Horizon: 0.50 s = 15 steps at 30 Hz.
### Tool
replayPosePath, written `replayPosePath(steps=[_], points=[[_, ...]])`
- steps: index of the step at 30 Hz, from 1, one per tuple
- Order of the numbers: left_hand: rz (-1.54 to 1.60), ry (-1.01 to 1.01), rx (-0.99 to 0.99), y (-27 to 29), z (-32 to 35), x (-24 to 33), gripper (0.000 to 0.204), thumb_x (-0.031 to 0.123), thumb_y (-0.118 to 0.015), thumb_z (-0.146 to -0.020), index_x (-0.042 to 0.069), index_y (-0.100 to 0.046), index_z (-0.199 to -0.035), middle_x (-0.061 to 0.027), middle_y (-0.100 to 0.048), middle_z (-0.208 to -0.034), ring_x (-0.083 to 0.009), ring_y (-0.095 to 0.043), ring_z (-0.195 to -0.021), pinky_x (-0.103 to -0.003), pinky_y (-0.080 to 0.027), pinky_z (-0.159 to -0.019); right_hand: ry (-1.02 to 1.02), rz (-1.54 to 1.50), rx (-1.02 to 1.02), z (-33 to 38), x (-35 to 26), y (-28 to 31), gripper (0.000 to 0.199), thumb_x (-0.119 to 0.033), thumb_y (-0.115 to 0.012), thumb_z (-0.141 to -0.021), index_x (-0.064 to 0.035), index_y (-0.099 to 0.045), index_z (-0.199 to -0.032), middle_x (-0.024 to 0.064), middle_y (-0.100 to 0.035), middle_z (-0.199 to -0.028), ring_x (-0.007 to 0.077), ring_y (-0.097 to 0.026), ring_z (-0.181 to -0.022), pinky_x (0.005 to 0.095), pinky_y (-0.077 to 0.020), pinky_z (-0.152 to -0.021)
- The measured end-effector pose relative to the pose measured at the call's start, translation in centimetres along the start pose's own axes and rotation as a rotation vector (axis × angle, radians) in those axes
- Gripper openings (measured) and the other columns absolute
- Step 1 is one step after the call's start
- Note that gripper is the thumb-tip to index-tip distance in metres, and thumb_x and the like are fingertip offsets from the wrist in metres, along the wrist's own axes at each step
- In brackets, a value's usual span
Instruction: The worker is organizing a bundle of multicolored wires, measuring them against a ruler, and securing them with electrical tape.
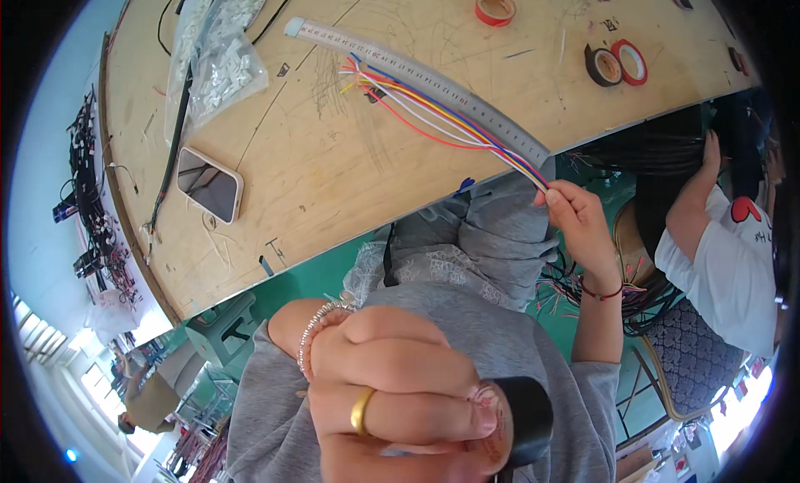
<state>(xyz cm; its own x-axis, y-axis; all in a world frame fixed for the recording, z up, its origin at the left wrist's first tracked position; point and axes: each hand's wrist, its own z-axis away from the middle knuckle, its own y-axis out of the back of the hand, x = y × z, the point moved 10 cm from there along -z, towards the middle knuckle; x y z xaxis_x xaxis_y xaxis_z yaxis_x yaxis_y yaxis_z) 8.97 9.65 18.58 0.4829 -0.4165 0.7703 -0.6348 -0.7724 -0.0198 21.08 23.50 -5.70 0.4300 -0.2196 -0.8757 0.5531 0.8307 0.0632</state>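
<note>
My right hand (pixel 575 220) pinches a bundle of thin coloured wires (pixel 467 130) at the table's near edge. Red, white, yellow and blue strands run from it across the table, and their far ends fan out loosely. Beside the bundle lies a long metal ruler (pixel 433 87), its near end close to my right fingers. Raised close to the camera, my left hand (pixel 400 391) is closed around a roll of black tape (pixel 527 422), with fingertips against its inner core. A gold ring and a beaded bracelet show on this hand and wrist.
On the wooden table (pixel 333 166) are a phone (pixel 210 185), a plastic bag of white connectors (pixel 225 70), a black cable (pixel 177 150), a red tape roll (pixel 495 10) and a black tape roll (pixel 603 65). A co-worker (pixel 725 250) sits at the right near dark cable bundles.
</note>
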Motion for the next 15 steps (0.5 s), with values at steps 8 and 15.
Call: replayPosePath(steps=[8, 15], points=[[0.311, 0.018, -0.638, -1.8, 1.2, -1.4, 0.018, 0.002, -0.059, -0.072, 0.015, -0.064, -0.084, 0.0023, -0.053, -0.072, -0.0104, -0.05, -0.07, -0.027, -0.032, -0.055, 0.027, 0.028, 0.02, 0.1, 0.0, 0.4, 0.02, -0.015, -0.046, -0.089, 0.0005, -0.056, -0.08, -0.0066, -0.035, -0.058, 0.0025, -0.028, -0.053, 0.0186, -0.0221, -0.047], [0.553, 0.896, -0.63, -6.2, 11.9, -13.3, 0.012, 0.007, -0.044, -0.089, 0.001, -0.054, -0.089, -0.0097, -0.058, -0.089, -0.0174, -0.054, -0.084, -0.031, -0.044, -0.073, 0.019, 0.035, 0.031, 0.1, 0.0, 0.3, 0.02, -0.015, -0.046, -0.089, 0.0005, -0.055, -0.08, -0.007, -0.036, -0.058, 0.0021, -0.028, -0.054, 0.0185, -0.0221, -0.048]])
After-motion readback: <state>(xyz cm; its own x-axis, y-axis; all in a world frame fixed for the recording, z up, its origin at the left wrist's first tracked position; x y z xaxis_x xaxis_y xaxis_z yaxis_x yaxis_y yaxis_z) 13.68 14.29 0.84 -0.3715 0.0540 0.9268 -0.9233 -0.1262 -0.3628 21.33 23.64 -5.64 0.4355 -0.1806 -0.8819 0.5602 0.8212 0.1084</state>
